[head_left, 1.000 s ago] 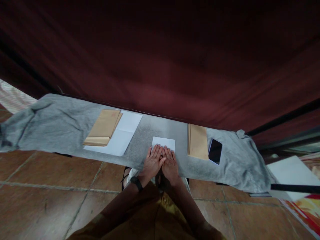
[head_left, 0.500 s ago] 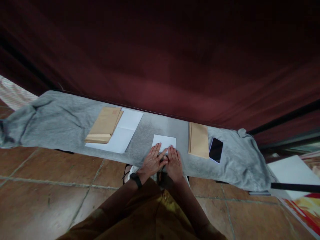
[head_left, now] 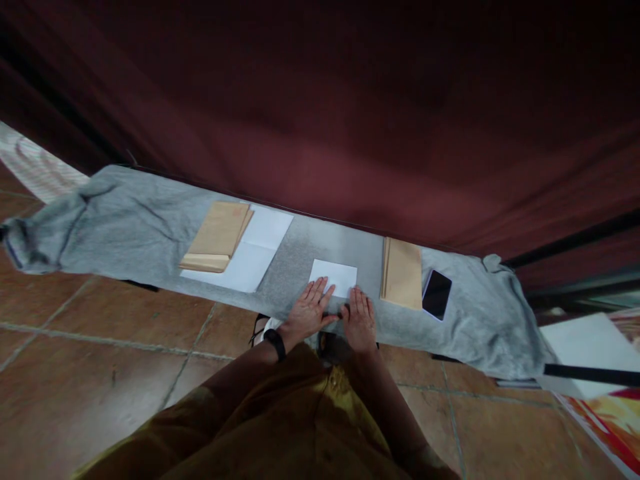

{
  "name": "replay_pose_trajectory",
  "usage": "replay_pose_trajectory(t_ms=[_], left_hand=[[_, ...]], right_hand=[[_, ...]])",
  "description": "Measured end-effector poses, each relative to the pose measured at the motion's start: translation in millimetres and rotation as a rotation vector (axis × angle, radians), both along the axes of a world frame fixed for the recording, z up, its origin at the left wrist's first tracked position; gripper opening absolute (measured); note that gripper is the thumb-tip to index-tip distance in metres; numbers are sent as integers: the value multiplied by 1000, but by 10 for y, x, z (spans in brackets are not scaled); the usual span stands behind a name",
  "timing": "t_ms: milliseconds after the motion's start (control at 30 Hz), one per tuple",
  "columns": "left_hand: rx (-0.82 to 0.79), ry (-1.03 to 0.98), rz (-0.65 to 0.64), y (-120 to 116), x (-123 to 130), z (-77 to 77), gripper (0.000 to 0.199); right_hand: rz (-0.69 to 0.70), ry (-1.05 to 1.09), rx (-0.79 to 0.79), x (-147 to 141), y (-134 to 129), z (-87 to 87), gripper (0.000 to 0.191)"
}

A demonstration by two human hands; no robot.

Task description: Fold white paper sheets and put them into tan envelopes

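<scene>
– Paper [head_left: 340, 277], small and white, lies flat mid-counter [head_left: 345, 237] on the grey cloth [head_left: 135, 220], and here's the left hand [head_left: 306, 312], palm down over its near left part!

– And those fingers?

– Slightly spread, thumb stretched towards the right hand [head_left: 360, 323]! That one's flat too, fingers close together, thumb out, fingertips at the near right corner.

– What's out on the flanks?

– Left side, brown envelopes [head_left: 217, 237] overlap a creased white sheet [head_left: 265, 250]! Over on the right, a second envelope stack [head_left: 404, 275], with a dark-screened phone [head_left: 437, 295] just beside it!
</scene>
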State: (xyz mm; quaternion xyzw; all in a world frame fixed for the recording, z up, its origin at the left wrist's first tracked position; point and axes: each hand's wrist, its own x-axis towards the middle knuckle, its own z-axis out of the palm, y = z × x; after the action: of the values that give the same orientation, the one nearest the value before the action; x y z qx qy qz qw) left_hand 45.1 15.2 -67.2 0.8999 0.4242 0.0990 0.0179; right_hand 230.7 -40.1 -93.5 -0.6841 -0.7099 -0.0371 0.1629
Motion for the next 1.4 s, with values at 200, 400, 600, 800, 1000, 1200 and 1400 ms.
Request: replay_pose_trajectory(t_ms=[200, 400, 600, 800, 1000, 1200, 1400], left_hand=[[7, 14, -7, 6, 8, -25, 89], [0, 10, -7, 1, 8, -15, 83], [-6, -24, 18, -10, 41, -15, 63], [-49, -99, -5, 39, 210, -33, 59], [-120, -127, -3, 148, 486, -37, 60], [-125, -150, 37, 301, 551, -94, 66], [-107, -131, 95, 433, 428, -112, 67]], right_hand=[[-7, 70, -30, -52, 78, 64, 58], [120, 117, -33, -125, 208, 110, 54], [109, 64, -57, -116, 211, 94, 54], [90, 27, -113, -131, 196, 98, 61], [120, -20, -145, -164, 189, 149, 70], [123, -54, -132, -171, 206, 174, 67], [73, 21, -78, -159, 206, 102, 54]])
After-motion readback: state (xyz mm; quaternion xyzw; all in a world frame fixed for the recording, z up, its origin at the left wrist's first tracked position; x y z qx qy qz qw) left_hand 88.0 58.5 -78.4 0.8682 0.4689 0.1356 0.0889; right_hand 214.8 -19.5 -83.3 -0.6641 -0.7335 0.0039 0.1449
